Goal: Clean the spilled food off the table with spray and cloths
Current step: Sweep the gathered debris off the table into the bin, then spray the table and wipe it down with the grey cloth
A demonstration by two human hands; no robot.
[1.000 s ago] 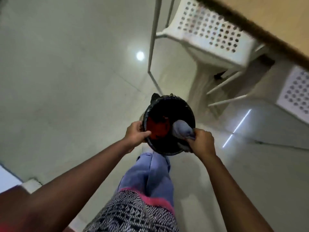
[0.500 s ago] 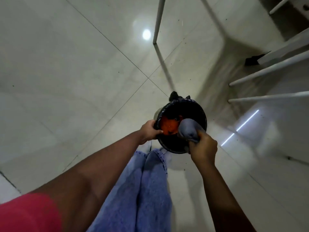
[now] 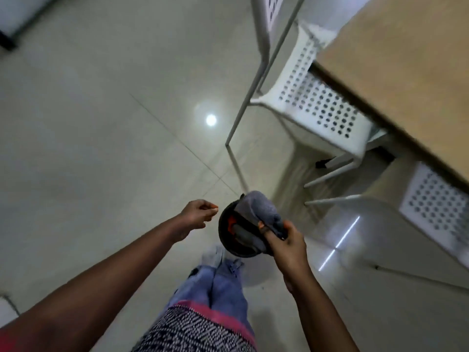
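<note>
Head: right hand (image 3: 286, 241) grips cloth (image 3: 261, 209) above bin (image 3: 224, 226).

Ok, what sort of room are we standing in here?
Likely an indoor dining or canteen-type area: a wooden table with white perforated chairs tucked under it, a glossy tiled floor, and a small black bin on the floor.

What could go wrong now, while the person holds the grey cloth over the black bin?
1. The right hand pinches only one end of the grey cloth, so it may slip into the black bin.
2. Orange food shows inside; the hanging cloth may pick it up again.
3. The left hand, off the rim, may have food on its fingertips.
</note>
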